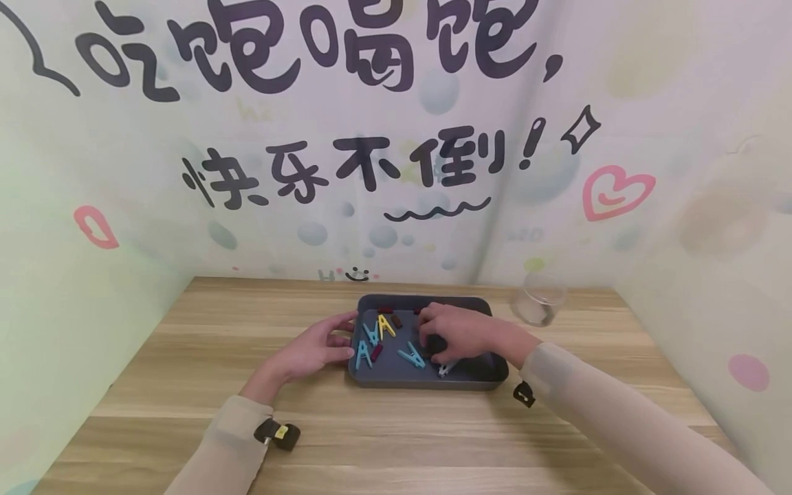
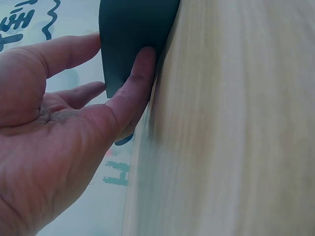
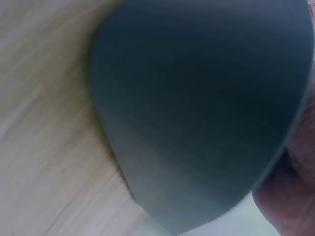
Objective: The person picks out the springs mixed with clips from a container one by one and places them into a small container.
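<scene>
A dark grey rectangular tray (image 1: 427, 386) sits on the wooden table with clothespins and small dark red and brown pieces inside. My left hand (image 1: 315, 349) is at the tray's left end; in the left wrist view its extended fingers (image 2: 140, 73) touch the outer wall. My right hand (image 1: 458, 331) reaches over the right half with its fingers bent down inside. Something dark shows under that palm; I cannot tell whether the fingers hold it. A blue clothespin (image 1: 412, 355) and a pale clothespin (image 1: 445, 368) lie near its fingertips. Leftward are a yellow clothespin (image 1: 386, 326) and further blue clothespins (image 1: 363, 354).
A clear round container (image 1: 540, 302) stands behind the tray's right end. The wooden table (image 1: 396, 440) meets a printed white backdrop (image 1: 346, 240) at its back edge. In the right wrist view, the tray's outer wall (image 3: 197, 108) fills most of the picture.
</scene>
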`<move>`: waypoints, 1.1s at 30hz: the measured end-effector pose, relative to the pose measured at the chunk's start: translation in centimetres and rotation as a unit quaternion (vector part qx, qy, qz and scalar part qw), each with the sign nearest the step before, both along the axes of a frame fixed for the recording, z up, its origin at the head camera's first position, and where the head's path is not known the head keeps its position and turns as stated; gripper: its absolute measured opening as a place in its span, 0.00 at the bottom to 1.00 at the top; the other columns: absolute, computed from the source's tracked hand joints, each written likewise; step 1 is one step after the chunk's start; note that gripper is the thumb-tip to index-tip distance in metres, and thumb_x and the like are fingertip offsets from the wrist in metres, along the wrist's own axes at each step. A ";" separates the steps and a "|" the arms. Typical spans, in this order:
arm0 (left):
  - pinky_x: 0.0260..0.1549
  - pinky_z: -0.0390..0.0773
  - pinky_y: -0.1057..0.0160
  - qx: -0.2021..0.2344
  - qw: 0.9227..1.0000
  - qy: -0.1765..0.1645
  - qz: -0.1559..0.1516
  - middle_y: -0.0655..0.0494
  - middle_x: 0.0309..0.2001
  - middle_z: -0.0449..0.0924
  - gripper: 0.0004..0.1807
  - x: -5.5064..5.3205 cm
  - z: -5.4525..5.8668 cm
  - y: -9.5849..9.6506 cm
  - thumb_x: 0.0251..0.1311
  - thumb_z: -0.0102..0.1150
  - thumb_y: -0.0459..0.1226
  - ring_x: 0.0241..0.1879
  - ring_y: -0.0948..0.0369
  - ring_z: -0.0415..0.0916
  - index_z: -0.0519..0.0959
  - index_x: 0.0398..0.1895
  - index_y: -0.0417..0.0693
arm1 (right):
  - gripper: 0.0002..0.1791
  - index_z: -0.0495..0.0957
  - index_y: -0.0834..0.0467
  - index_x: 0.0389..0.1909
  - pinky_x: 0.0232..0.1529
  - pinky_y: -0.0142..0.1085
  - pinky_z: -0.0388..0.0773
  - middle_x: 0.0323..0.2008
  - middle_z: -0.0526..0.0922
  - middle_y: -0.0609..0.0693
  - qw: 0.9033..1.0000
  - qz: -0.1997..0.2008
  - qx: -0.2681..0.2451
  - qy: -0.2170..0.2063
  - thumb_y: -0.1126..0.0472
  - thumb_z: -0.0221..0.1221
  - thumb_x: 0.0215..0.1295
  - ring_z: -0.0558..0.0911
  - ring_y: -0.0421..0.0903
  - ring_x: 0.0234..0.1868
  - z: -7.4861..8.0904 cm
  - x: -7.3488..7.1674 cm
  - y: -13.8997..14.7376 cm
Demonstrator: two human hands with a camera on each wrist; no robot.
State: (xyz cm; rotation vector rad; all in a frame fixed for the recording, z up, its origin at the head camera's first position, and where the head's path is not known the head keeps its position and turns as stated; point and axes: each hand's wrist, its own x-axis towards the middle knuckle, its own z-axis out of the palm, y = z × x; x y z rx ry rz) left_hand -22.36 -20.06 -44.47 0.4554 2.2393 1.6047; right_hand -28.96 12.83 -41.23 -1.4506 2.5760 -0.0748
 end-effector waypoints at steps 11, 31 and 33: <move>0.63 0.80 0.49 0.001 1.000 -0.002 -0.001 0.31 0.73 0.66 0.40 0.3 0.1 0.3 0.73 0.59 0.27 0.69 0.37 0.71 0.54 0.84 0.35 | 0.05 0.87 0.47 0.38 0.61 0.41 0.80 0.57 0.80 0.47 1.000 -0.008 -0.014 -0.011 0.57 0.74 0.63 0.75 0.45 0.58 -0.7 -0.2 0.6; 0.63 0.80 0.48 -0.002 1.000 0.002 0.005 0.31 0.73 0.66 0.40 0.2 0.1 0.2 0.74 0.59 0.27 0.70 0.36 0.71 0.54 0.84 0.35 | 0.07 0.84 0.51 0.37 0.50 0.40 0.82 0.45 0.79 0.42 0.990 0.018 -0.142 -0.019 0.63 0.68 0.59 0.82 0.49 0.46 1.1 -0.7 3.0; 0.63 0.80 0.48 -0.002 1.000 0.003 0.004 0.31 0.73 0.66 0.40 0.2 0.1 0.2 0.74 0.59 0.27 0.69 0.36 0.71 0.54 0.83 0.35 | 0.07 0.84 0.50 0.37 0.50 0.41 0.81 0.45 0.79 0.41 0.988 0.018 -0.150 -0.014 0.63 0.68 0.59 0.83 0.50 0.46 1.2 -0.8 3.4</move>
